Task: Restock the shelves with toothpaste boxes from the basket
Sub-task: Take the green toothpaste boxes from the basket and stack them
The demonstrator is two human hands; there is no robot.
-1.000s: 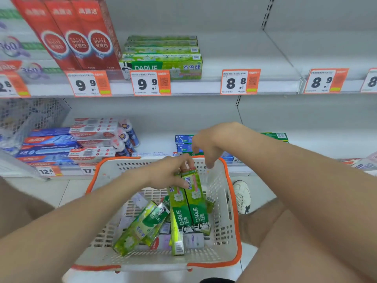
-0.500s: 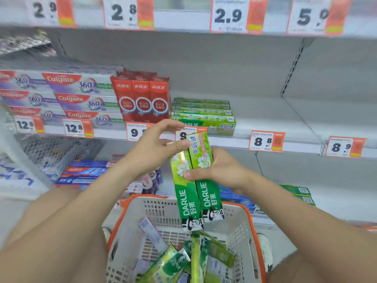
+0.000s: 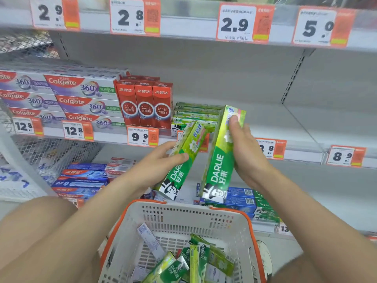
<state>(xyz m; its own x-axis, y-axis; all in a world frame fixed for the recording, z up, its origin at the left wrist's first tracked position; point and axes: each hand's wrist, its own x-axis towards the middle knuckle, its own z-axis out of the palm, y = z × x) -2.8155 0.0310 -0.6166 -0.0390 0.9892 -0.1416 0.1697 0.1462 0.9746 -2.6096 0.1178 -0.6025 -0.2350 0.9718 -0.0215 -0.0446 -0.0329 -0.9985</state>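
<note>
Toothpaste boxes, two green Darlie ones, are held above the basket [image 3: 193, 217], level with the middle shelf [image 3: 271, 123]. The left grip [image 3: 157, 166] has its thumb across the face of one box [image 3: 176, 176], fingers behind, leaning it top-to-the-right. The right grip [image 3: 248, 158] wraps the other box [image 3: 219, 166] from its right side and holds it near upright, fingertips up by the top end.

One box per hand, printed faces outward: that looks set up so each can be laid down on its own. The target, I'd say, is the flat stack of matching green boxes [image 3: 195, 112] just beside the red boxes [image 3: 144, 105]. Those lie on their long sides, so both held boxes will need turning flat before they go in.

Room to work? Plenty. There's bare shelf to the right of the stack and good height under the upper shelf [image 3: 193, 23]. The edge to watch is the front lip with its price tags [image 3: 142, 136]; the box tops sit in front of it and must clear it. More green boxes [image 3: 193, 260] wait in the basket, so there's restocking left.
</note>
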